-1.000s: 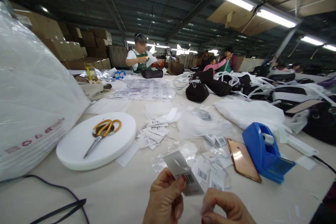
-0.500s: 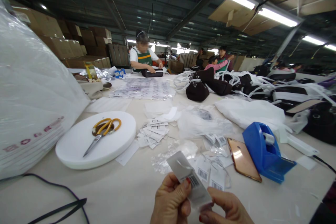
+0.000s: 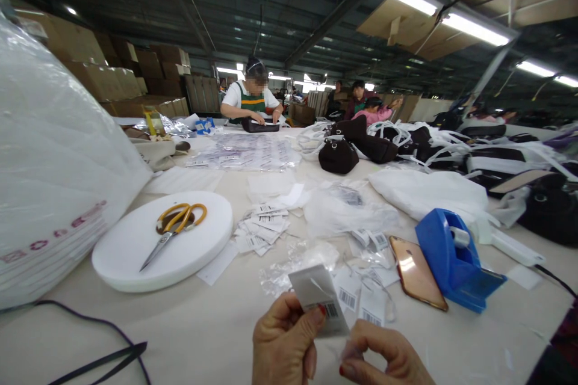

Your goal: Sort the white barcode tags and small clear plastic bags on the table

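My left hand (image 3: 284, 343) pinches a grey barcode tag (image 3: 316, 296) at its lower edge, thumb on the barcode, and holds it upright just above the table's near edge. Right beside it, my right hand (image 3: 383, 358) has its fingers curled, fingertips close to the tag's lower right corner; a bit of clear film seems to sit between them, but I cannot tell for sure. Behind the tag lie more barcode tags (image 3: 361, 304) with strings and small clear plastic bags (image 3: 298, 261).
Yellow-handled scissors (image 3: 174, 225) lie on a round white disc (image 3: 135, 255). A phone (image 3: 415, 274) and a blue tape dispenser (image 3: 451, 258) sit to the right. Big white sack (image 3: 49, 156) at left, black cable (image 3: 90, 337) near it. Dark bags (image 3: 338, 156) and seated people farther back.
The tag in my left hand has swung slightly, ending more upright. My right hand's fingers came up to the tag's corner and now sit a little lower. The person at the far end lowered a paper.
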The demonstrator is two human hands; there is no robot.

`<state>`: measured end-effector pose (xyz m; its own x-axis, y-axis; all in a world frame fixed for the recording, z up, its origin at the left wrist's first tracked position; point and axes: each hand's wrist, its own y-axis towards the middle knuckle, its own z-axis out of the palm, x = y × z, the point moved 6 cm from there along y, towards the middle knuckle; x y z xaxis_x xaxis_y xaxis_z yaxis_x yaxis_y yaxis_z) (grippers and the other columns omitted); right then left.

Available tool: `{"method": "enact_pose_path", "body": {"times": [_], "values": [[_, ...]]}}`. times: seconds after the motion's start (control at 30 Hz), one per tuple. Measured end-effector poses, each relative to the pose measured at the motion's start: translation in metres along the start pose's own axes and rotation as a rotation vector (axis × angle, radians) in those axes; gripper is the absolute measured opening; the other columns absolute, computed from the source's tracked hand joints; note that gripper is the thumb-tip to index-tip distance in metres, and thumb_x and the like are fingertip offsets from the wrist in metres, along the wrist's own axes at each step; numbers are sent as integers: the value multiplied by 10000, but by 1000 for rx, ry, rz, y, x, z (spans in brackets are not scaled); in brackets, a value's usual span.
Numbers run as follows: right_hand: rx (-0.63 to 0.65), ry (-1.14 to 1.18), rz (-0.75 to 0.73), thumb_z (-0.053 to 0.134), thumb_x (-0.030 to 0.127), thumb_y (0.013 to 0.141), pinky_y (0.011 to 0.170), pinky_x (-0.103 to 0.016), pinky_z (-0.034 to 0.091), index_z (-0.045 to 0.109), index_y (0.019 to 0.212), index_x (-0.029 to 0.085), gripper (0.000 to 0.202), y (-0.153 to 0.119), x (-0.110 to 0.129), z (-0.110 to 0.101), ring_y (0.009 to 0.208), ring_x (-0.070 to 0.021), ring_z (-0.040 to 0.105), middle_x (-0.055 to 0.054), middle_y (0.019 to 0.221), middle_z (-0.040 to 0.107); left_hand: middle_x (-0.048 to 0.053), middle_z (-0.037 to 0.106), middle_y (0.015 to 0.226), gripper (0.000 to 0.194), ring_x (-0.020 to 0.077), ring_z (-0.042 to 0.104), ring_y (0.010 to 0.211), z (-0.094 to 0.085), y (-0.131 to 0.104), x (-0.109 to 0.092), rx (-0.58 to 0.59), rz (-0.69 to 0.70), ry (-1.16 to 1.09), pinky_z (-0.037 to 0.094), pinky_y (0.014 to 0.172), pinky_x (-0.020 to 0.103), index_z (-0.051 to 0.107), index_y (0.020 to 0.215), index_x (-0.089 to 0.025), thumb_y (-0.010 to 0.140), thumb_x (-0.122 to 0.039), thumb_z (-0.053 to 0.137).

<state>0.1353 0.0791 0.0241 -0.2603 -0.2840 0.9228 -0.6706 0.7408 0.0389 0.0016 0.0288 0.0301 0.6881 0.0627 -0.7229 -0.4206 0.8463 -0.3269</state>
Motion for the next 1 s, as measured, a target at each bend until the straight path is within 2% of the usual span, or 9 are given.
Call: {"method": "enact_pose_path", "body": {"times": [0.07,0.13,0.2,0.37,0.63,0.77,1.0], "values": [[-19,-29,10,642,314,710,611,-242,402,620,592,193,170,0,2,-2,613,-164,561,9,603,627,-5,645,475,266,1,385,284,-1,-2,-4,-6,46,73,232,287,85,684,551,-150,417,-319,840],[-30,-45,12,636,304,709,601,-241,401,621,588,191,166,1,2,-2,604,-163,558,8,596,628,5,660,509,208,69,522,447,-1,-3,-6,10,109,108,388,424,113,696,559,-160,455,-287,824],[-48,-57,3,636,303,709,586,-236,398,619,588,194,164,0,0,-3,590,-158,552,13,585,624,22,683,574,168,130,573,588,0,-4,-5,53,146,160,448,568,169,714,591,-168,497,-279,797],[-45,-83,-42,636,273,715,585,-225,403,602,580,194,161,1,0,-1,592,-152,555,20,588,622,29,700,673,100,173,570,642,1,-6,-2,115,177,344,427,602,224,723,648,-193,581,-268,722],[-59,-89,-66,641,301,707,575,-228,404,579,579,194,178,0,-10,1,591,-161,561,22,593,613,30,695,644,81,176,572,612,3,-6,0,139,201,493,398,558,224,703,615,-194,606,-274,696],[-5,-12,-31,636,305,719,630,-238,413,589,605,197,164,0,-11,5,647,-174,568,17,638,619,30,683,624,92,175,568,601,3,-5,4,157,179,449,408,568,232,701,622,-186,611,-277,694],[46,153,-16,647,328,715,649,-227,401,594,599,195,184,4,14,8,649,-159,517,36,621,567,28,662,547,114,147,553,547,5,-3,11,157,72,237,414,544,223,691,569,-161,550,-259,746]]}}
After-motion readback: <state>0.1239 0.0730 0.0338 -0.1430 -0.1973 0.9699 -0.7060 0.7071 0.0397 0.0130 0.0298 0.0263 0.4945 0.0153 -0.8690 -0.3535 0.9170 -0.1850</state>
